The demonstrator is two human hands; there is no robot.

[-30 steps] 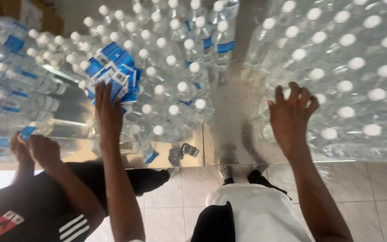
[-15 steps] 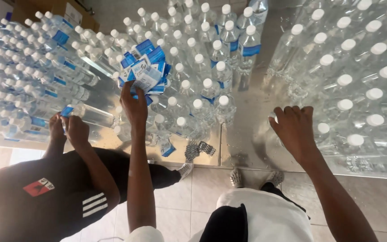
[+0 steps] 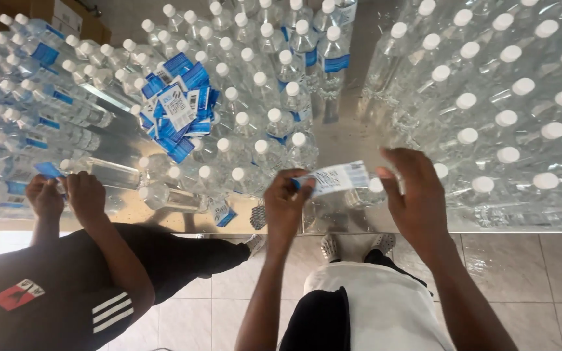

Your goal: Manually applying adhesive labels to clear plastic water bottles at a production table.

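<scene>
A white-and-blue label [image 3: 334, 178] stretches flat between the two hands, just above the near edge of the steel table [image 3: 343, 140], low in the middle of the view. The left hand [image 3: 285, 205] pinches the label's end at 9 o'clock between thumb and fingertips. The right hand [image 3: 414, 195] grips the end at 3 o'clock, fingers curled over a lying clear bottle [image 3: 359, 194] that sits just under the label; whether the label already touches this bottle I cannot tell.

At 10 o'clock from the label, a loose heap of blue labels [image 3: 178, 107] rests on top of standing bottles [image 3: 261, 97] with white caps. Some of those at 12 o'clock carry blue bands. At 2 o'clock from the label, a dense block of bare bottles [image 3: 508, 97] fills the right part of the table. A strip of bare steel runs between the two groups.

At 9 o'clock, well apart, a co-worker in a dark shirt [image 3: 47, 292] holds a lying bottle [image 3: 108, 172] with both hands [image 3: 66, 195], a blue label at their fingertips. More lying bottles [image 3: 14, 117] are stacked beyond them at 10 o'clock. A tiled floor [image 3: 535, 273] shows below the table edge.
</scene>
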